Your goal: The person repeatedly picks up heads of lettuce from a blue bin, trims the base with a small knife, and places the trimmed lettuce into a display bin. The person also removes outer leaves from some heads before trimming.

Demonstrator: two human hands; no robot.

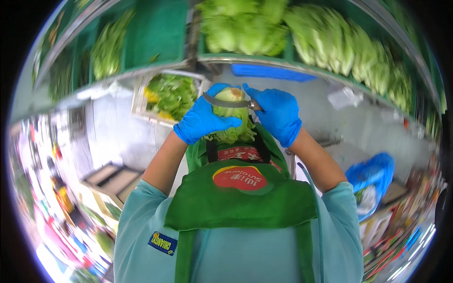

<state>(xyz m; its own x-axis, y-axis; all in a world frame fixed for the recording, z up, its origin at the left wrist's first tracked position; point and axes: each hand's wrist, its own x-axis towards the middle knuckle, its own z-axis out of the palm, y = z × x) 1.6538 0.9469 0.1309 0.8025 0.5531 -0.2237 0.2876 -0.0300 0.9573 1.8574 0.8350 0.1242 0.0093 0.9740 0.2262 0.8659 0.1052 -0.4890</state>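
My left hand (208, 116), in a blue glove, holds a head of leafy lettuce (231, 122) from its left side, the thumb across its front. The cut stem end of the lettuce points up and away from me, its loose leaves towards my green apron (240, 208). In my right hand (276, 109), also gloved in blue, is the handle of a knife with a curved blade (226, 103). That blade lies across the lettuce just below the stem end, its tip by my left hand. Whether the edge touches the lettuce I cannot tell.
A crate (136, 106) of loose green and yellow leaves stands left of my hands. Beyond, green shelf bins (155, 35) hold leafy vegetables. A blue crate (272, 72) lies under the shelf edge. At the right is a blue plastic bag (377, 173); at the left, a box (111, 178).
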